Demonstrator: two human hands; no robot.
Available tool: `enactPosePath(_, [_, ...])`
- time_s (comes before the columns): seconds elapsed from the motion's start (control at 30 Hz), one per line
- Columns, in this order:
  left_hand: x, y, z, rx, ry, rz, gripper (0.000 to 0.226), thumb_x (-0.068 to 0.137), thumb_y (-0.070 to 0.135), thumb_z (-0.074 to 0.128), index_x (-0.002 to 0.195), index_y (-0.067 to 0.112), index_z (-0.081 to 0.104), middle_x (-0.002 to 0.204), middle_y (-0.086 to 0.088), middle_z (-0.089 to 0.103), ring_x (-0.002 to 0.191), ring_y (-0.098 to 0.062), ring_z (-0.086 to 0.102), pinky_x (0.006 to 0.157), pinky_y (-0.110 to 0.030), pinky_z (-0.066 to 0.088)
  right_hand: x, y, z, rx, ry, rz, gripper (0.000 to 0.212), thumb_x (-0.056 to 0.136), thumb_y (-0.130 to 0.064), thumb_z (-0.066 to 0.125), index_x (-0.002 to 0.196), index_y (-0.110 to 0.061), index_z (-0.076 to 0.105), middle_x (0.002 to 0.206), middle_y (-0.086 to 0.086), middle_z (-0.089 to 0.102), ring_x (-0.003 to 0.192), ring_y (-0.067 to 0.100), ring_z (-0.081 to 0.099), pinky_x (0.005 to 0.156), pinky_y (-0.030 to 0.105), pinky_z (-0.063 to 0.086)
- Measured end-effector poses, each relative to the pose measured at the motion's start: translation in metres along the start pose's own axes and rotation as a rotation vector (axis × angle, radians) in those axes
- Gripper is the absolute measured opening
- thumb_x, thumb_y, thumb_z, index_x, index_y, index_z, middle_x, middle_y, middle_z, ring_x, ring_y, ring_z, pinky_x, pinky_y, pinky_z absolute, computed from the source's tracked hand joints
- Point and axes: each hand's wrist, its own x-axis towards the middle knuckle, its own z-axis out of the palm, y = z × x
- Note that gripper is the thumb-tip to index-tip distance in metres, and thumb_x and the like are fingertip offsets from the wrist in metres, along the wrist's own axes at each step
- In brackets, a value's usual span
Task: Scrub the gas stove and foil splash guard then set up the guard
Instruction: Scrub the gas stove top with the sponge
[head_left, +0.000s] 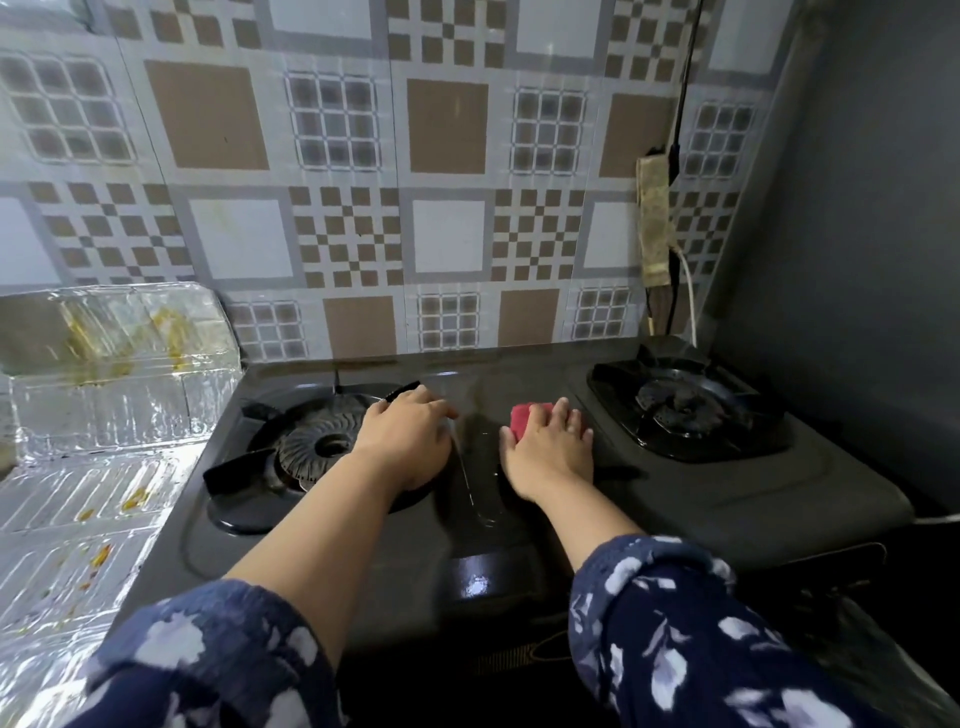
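**Sponge on the stove top, guard lying to the side**

Head view: the black gas stove (519, 519) sits against the tiled wall (447, 156). The right hand (550, 452) presses a red sponge (521, 420) flat on the stove's wet centre strip, fingers spread over it. The left hand (402, 441) rests, fingers relaxed, at the edge of the stove's left burner (317, 447). The stained foil splash guard (104, 415) lies folded just left of the stove.

The black two-burner gas stove (519, 519) stands against the tiled wall, its wet middle strip glistening. A red scrub sponge (521, 422) lies flat on that strip, between the burners. The foil splash guard (119, 395), crumpled and smeared with yellow stains, lies folded just beside the stove's left edge.
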Motion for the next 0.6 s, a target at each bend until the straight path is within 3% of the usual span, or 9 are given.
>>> enactPosePath(0.2, [0.038,-0.010,0.002,0.000,0.014,0.005,0.035,0.096,0.028,0.040,0.128,0.034,0.054,0.145,0.007,0.042,0.143,-0.013,0.024,0.116,-0.044,0.020,0.076,0.012,-0.002,-0.028,-0.090,-0.079,0.061,0.098,-0.045,0.025,0.148,-0.012,0.021,0.158,0.021,0.005,0.145,0.038,0.010,0.118,0.050,0.011])
enactPosePath(0.37, [0.069,-0.026,-0.004,0.031,0.030,0.007,0.036,0.096,0.031,0.042,0.131,0.035,0.050,0.146,0.011,0.039,0.143,-0.011,0.022,0.117,-0.042,0.017,0.147,0.011,0.000,-0.022,-0.088,-0.036,0.057,0.098,-0.042,0.023,0.147,-0.013,0.026,0.157,0.021,0.012,0.143,0.038,0.014,0.117,0.049,0.012])
enactPosePath(0.47, [0.082,-0.041,-0.007,0.062,0.024,-0.041,0.039,0.095,0.028,0.042,0.133,0.033,0.048,0.148,0.010,0.039,0.146,-0.011,0.017,0.116,-0.042,0.018,0.179,-0.003,0.002,-0.020,-0.140,-0.119,0.054,0.099,-0.038,0.017,0.148,-0.018,0.024,0.158,0.017,0.011,0.144,0.036,0.013,0.117,0.049,0.010])
enactPosePath(0.6, [0.085,-0.058,-0.004,0.082,-0.006,-0.129,0.038,0.095,0.032,0.040,0.132,0.032,0.049,0.143,0.008,0.043,0.138,-0.015,0.034,0.110,-0.039,0.027,0.198,-0.034,0.011,0.002,-0.191,-0.318,0.050,0.100,-0.033,0.016,0.147,-0.022,0.026,0.159,0.012,0.013,0.143,0.032,0.018,0.117,0.044,0.014])
